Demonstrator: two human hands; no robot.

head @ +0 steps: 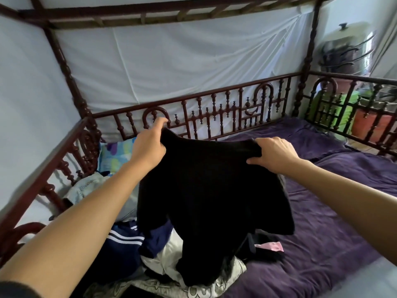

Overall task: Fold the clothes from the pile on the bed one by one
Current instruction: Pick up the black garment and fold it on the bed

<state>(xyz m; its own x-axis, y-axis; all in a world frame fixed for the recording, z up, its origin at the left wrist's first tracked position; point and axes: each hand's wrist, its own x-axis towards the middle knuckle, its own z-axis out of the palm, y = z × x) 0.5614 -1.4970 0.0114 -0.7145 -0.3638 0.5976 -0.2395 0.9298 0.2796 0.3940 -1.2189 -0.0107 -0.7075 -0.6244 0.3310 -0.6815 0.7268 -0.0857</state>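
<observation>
A black garment (210, 196) hangs in the air above the bed, held up by its top edge. My left hand (149, 145) pinches its left corner and my right hand (272, 153) grips its right corner. Its lower end droops onto the pile of clothes (163, 263) at the near left of the bed. In that pile lie a navy piece with white stripes (122, 239), a white piece and a pale patterned one (214, 291). A small pink item (271, 247) lies beside the pile.
A purple sheet (335, 211) covers the mattress on the right. A dark wooden railing (214, 112) runs round the bed, with white netting behind. A colourful pillow (116, 155) and a light blue denim piece (86, 188) sit at the left. Metal pots (352, 50) stand beyond the far right corner.
</observation>
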